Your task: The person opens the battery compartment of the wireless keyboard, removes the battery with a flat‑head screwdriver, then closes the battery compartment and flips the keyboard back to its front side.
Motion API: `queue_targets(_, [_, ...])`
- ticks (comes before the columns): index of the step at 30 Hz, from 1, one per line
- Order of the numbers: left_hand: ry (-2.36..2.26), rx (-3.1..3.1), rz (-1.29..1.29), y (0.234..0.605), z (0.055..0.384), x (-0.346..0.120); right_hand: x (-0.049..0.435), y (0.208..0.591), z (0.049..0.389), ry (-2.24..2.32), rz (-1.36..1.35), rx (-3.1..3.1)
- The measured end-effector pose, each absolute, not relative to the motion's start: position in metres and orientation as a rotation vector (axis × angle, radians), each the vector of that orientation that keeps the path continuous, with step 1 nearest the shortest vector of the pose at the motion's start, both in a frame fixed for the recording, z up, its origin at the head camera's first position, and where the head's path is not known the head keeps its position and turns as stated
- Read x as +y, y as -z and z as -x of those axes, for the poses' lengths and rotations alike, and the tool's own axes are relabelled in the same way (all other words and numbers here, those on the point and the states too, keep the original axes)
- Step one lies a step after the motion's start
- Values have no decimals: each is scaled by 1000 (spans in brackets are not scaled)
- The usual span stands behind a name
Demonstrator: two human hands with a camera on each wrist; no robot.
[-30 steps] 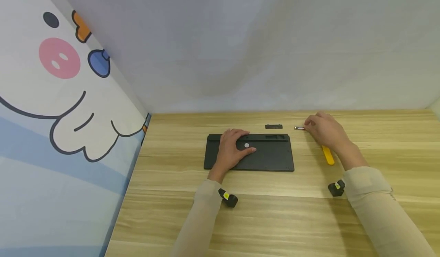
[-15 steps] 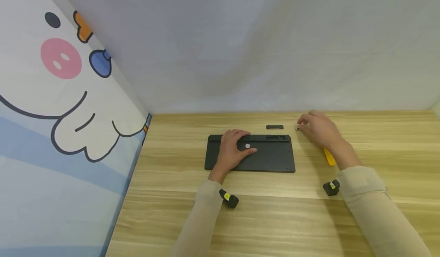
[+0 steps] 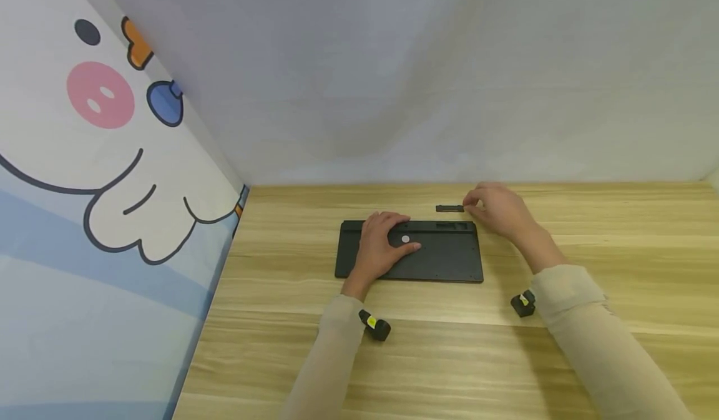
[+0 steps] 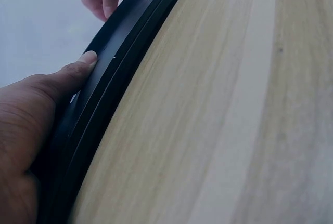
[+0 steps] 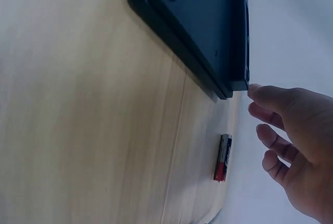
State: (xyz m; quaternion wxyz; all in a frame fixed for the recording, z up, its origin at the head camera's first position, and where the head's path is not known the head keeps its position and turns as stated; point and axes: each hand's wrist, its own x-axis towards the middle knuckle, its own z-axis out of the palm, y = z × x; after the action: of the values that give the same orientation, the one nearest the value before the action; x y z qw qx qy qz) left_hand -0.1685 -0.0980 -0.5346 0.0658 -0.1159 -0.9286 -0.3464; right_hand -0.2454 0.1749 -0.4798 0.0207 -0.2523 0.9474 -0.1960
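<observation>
A black keyboard lies face down on the wooden table, with a battery compartment uncovered at its far right edge. My left hand grips it left of the middle, thumb on the underside and fingers at the far edge. Behind the keyboard lies the small black battery cover. My right hand has its thumb and index fingertips right at the cover's right end, the other fingers loosely bent. A red, black and silver battery rests on the table by that hand; the hand hides it in the head view.
A pale wall rises along the table's back edge. On the left stands a panel with a cartoon print. Small black wrist cameras sit at both sleeves. Bare tabletop stretches in front of the keyboard.
My right hand has moved left, past the battery to the cover's right end. The yellow piece under my right forearm has become hidden. My left hand and the keyboard hold still.
</observation>
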Motion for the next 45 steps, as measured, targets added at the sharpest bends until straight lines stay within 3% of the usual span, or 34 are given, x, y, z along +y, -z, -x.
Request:
queue_targets(24, [1065,-2790,359,536,166,-99,151,491,251,515,720,2904])
queue_targets(45, [1028,-2794,359,538,168,-99,153,495,242,605,841,3042])
